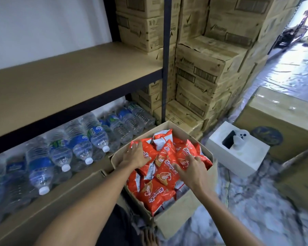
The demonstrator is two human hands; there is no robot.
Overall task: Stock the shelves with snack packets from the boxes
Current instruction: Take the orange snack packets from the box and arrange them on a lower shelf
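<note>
An open cardboard box (169,222) on the floor holds several red and white snack packets (156,194). My left hand (134,157) lies over the packets at the box's far left, fingers spread and lightly bent on a red packet. My right hand (194,168) reaches into the right side, fingers spread and touching the packets there. Neither hand visibly lifts a packet. The brown shelf board (69,80) stretches above and to the left.
Water bottles (78,144) lie in rows on the lower shelf at left. A dark shelf post (166,59) stands behind the box. Stacked cartons (208,68) fill the back. A white box (236,150) and a taped carton (281,119) sit at right.
</note>
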